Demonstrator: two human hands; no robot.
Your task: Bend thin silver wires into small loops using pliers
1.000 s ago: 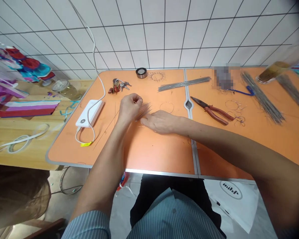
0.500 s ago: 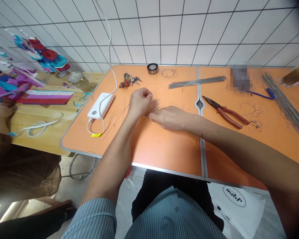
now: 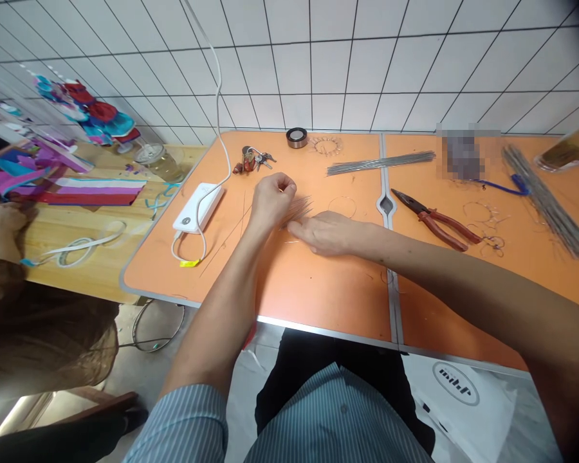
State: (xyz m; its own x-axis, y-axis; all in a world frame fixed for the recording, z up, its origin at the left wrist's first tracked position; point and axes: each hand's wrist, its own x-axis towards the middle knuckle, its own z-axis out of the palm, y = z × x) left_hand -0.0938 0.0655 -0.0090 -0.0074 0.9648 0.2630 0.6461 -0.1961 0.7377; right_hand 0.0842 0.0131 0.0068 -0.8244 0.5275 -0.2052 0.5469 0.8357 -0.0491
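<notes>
A fanned bundle of thin metal wires (image 3: 300,207) lies between my hands over the orange table. My left hand (image 3: 271,202) is closed just left of the bundle, thumb and index finger pinched together. Whatever sits in that pinch is too fine to make out. From the right, my right hand (image 3: 324,233) reaches low over the tabletop, its fingertips pressed together on the lower end of the wires. Its palm side and part of the bundle are hidden. A few single long wires (image 3: 226,239) lie left of my left forearm.
Pliers (image 3: 431,218) with red handles lie right of the table's seam. Behind are tape (image 3: 296,137), keys (image 3: 255,159) and a wire bundle (image 3: 381,163). A white power bank (image 3: 197,207) with a cable stands left. Thicker wires (image 3: 550,202) lie far right. A co-worker's hand (image 3: 0,222) handles ribbons.
The view has shifted slightly. My hands stay close together at the wires, with the right hand turned a little and its fingers drawn closer together.
</notes>
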